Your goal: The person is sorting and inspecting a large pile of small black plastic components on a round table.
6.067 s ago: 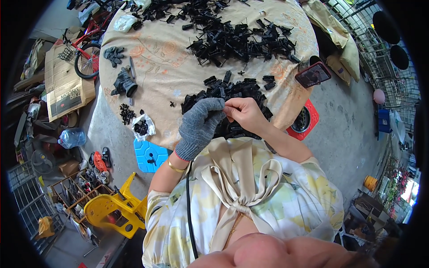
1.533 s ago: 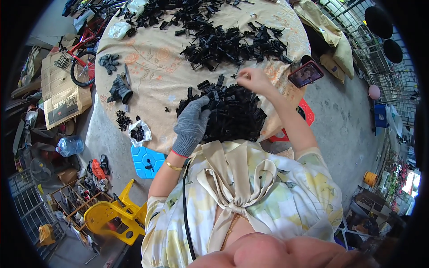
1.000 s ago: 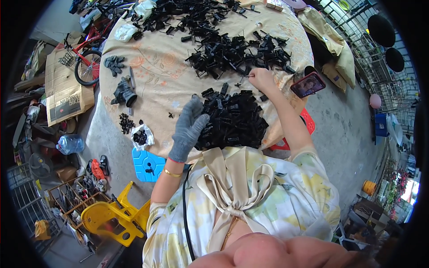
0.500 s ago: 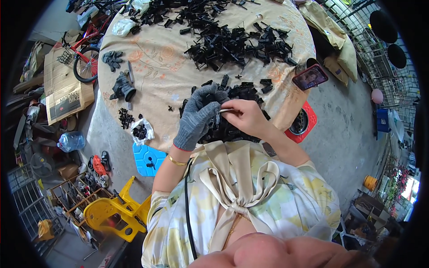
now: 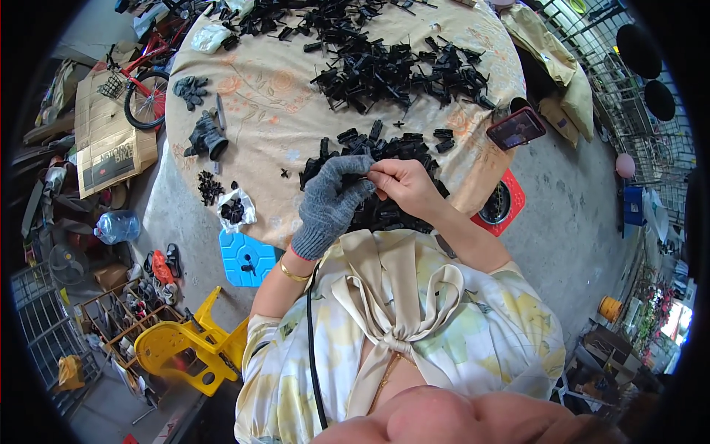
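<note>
My left hand (image 5: 330, 203), in a grey knit glove, has its fingers curled and its fingertips against my right hand. My bare right hand (image 5: 407, 188) is closed in a pinch at the same spot. What the two hands hold there is too small and hidden to make out. Below and around them lies a near heap of black plastic parts (image 5: 388, 214) at the table's front edge. A larger heap of similar black parts (image 5: 370, 70), many with thin pins, spreads across the far side of the patterned tablecloth (image 5: 259, 159).
Left on the table are two grey gloves (image 5: 190, 92), a slim pointed tool (image 5: 220, 111), tiny black pieces (image 5: 209, 188) and white paper (image 5: 246, 211) holding more. A phone (image 5: 515, 128) stands at the right edge. Blue (image 5: 231, 259) and red stools (image 5: 510, 185) and a yellow chair (image 5: 159, 351) surround the table.
The silvery metal piece that showed in my right fingers is no longer visible. My left fingers have opened slightly and tilted toward the right fingertips.
</note>
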Demonstrator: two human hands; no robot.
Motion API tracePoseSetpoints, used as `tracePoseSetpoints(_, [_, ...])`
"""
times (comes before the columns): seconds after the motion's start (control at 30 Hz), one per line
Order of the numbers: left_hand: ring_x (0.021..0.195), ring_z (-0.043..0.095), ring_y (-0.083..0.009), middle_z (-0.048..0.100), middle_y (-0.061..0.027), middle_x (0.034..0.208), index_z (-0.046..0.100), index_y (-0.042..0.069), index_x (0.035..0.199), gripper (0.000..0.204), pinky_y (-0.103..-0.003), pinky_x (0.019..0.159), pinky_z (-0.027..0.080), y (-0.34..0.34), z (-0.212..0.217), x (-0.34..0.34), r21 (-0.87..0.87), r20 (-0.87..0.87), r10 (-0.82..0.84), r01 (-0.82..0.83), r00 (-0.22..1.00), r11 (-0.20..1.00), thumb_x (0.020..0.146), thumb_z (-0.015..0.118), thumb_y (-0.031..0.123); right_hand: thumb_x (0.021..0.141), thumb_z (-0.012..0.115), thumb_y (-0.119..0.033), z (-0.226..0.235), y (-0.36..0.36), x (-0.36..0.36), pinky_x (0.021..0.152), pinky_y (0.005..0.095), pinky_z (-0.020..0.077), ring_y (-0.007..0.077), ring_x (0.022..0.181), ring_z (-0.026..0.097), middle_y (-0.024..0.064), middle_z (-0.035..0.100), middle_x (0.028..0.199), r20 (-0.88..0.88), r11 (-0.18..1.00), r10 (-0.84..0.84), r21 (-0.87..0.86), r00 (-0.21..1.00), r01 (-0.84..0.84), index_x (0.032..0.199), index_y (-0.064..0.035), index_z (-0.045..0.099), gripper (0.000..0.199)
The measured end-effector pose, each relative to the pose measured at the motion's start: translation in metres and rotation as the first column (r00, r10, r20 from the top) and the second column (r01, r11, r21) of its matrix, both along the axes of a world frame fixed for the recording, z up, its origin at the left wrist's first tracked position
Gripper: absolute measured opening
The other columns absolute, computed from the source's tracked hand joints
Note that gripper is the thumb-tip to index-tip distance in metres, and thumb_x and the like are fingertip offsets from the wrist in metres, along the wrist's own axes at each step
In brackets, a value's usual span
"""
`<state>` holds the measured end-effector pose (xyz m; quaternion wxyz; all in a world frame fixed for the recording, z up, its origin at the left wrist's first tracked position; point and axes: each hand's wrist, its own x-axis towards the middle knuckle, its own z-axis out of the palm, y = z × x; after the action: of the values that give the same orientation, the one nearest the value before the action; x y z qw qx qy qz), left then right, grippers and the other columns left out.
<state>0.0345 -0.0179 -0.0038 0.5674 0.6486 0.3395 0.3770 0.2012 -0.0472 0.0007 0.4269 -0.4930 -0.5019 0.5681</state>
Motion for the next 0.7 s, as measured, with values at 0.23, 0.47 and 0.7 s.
tracePoseSetpoints(0.23, [0.081, 0.060, -0.0167, 0.061, -0.0079, 0.090, 0.054, 0.005, 0.106, 0.036, -0.027, 0.071, 0.049, -0.005, -0.010, 0.002, 0.272, -0.120, 0.092, -0.057, 0.988, 0.961, 0.073, 0.068, 0.001, 0.086, 0.056, -0.011, -0.009, 0.004, 0.007, 0.051, 0.0190, 0.0380, 0.0037, 0.057, 0.047, -0.0035, 0.054, 0.066, -0.089, 0.976, 0.087, -0.190, 0.992, -0.103, 0.088, 0.0004, 0.062, 0.012])
tracePoseSetpoints(0.47, [0.091, 0.057, -0.0184, 0.060, -0.0077, 0.100, 0.041, 0.004, 0.125, 0.054, -0.031, 0.078, 0.047, -0.009, 0.003, 0.008, 0.270, -0.469, 0.134, -0.003, 0.873, 0.963, 0.076, 0.061, -0.003, 0.067, 0.073, -0.016, 0.009, -0.001, -0.005, 0.055, 0.0268, 0.0469, 0.0172, 0.059, 0.060, 0.0108, 0.060, 0.068, 0.341, 0.961, -0.142, 0.272, 0.929, 0.047, 0.085, 0.0009, 0.062, 0.027])
tracePoseSetpoints(0.7, [0.105, 0.053, -0.0207, 0.054, -0.0116, 0.113, 0.045, -0.001, 0.122, 0.053, -0.034, 0.088, 0.046, -0.013, 0.023, -0.004, -0.210, 0.214, 0.070, -0.024, 0.974, 0.977, 0.075, 0.067, 0.009, 0.073, 0.069, -0.003, 0.014, -0.007, 0.024, 0.059, 0.0166, 0.0439, 0.0022, 0.065, 0.054, 0.0001, 0.063, 0.079, -0.007, 0.994, -0.104, -0.033, 0.995, 0.104, 0.088, 0.0002, 0.063, 0.017])
